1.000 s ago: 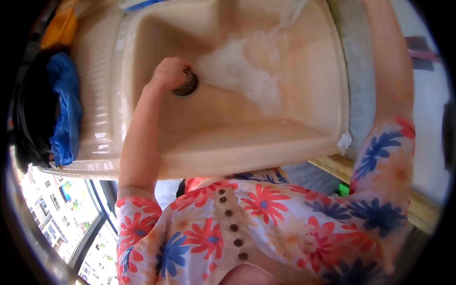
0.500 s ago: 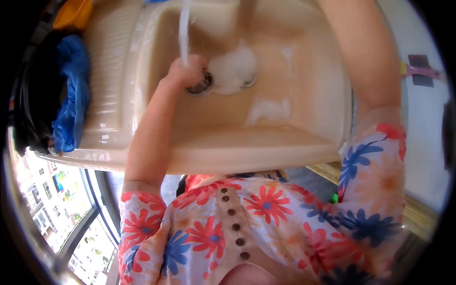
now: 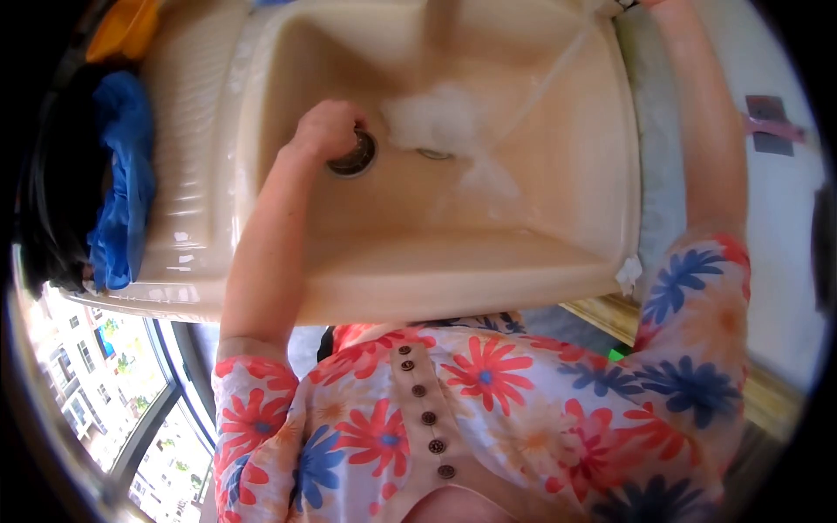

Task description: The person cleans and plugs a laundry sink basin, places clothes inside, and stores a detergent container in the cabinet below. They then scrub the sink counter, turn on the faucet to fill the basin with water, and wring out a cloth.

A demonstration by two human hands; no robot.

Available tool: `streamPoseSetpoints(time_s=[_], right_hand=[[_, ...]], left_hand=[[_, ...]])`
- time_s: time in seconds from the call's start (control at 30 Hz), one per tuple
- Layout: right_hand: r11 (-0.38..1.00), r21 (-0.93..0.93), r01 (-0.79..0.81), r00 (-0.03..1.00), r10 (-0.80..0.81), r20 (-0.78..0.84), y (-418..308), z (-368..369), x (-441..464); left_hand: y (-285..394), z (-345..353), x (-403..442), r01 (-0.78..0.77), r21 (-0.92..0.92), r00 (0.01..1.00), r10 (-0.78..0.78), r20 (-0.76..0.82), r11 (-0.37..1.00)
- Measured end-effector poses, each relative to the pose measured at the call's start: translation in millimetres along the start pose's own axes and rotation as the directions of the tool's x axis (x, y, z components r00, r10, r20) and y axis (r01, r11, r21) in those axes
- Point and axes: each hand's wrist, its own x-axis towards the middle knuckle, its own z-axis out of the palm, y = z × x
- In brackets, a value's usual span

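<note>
My left hand (image 3: 330, 129) is closed on the rim of a round dark metal strainer (image 3: 353, 155), held in the left part of the beige sink (image 3: 436, 301). White foam (image 3: 436, 118) lies to the right of the strainer, partly over the drain (image 3: 433, 153). A thin stream of water (image 3: 558, 65) slants down into the basin from the upper right. My right arm reaches along the sink's right side; only part of my right hand (image 3: 664, 3) shows at the top edge, its fingers cut off by the frame.
A ribbed drainboard (image 3: 187, 166) adjoins the basin on the left. Beyond it are a blue cloth or bag (image 3: 122, 183), a black bag (image 3: 65, 183) and an orange container (image 3: 122, 30). A crumpled white scrap (image 3: 629, 274) is at the sink's front right corner.
The water stream moved from over my left hand to the basin's right side. My right arm swung outward to the right. The foam shifted and thinned, while my left hand kept hold of the strainer.
</note>
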Motion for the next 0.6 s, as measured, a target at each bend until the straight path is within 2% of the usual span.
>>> streamPoseSetpoints(time_s=[0.07, 0.17, 0.27, 0.37, 0.47, 0.5, 0.6], right_hand=[[0.985, 0.057, -0.161, 0.986, 0.163, -0.04, 45.7, -8.1, 6.8], [0.949, 0.034, -0.313, 0.943, 0.315, -0.108, 95.6, -13.3, -2.9], [0.945, 0.095, -0.314, 0.939, 0.323, -0.118, 104.7, -13.6, -11.2], [0.979, 0.065, -0.191, 0.971, 0.198, -0.132, 77.7, 5.8, -18.7], [0.964, 0.094, -0.249, 0.961, 0.234, 0.144, 73.9, -18.6, -20.7], [0.972, 0.042, -0.231, 0.966, 0.224, 0.132, 77.5, -24.9, -21.1], [0.975, 0.116, -0.188, 0.981, 0.18, 0.073, 83.8, -47.5, -30.9]], left_hand=[[0.1, 0.6, -0.5, -0.001, 0.005, 1.0, 0.001, 0.002, 1.0], [2.2, -3.8, -4.1, 0.019, -0.008, 1.0, -0.018, 0.006, 1.0], [-0.7, -1.5, -3.1, -0.007, -0.005, 1.0, 0.006, -0.004, 1.0], [0.1, -4.2, -5.2, -0.03, 0.021, 1.0, 0.03, -0.001, 0.999], [-2.3, -2.0, -3.0, -0.031, 0.007, 0.999, 0.031, -0.01, 0.999], [-1.7, -1.6, -2.4, -0.024, 0.007, 1.0, 0.024, -0.009, 1.0], [-4.3, -0.4, -2.4, 0.005, -0.001, 1.0, -0.005, -0.017, 1.0]])
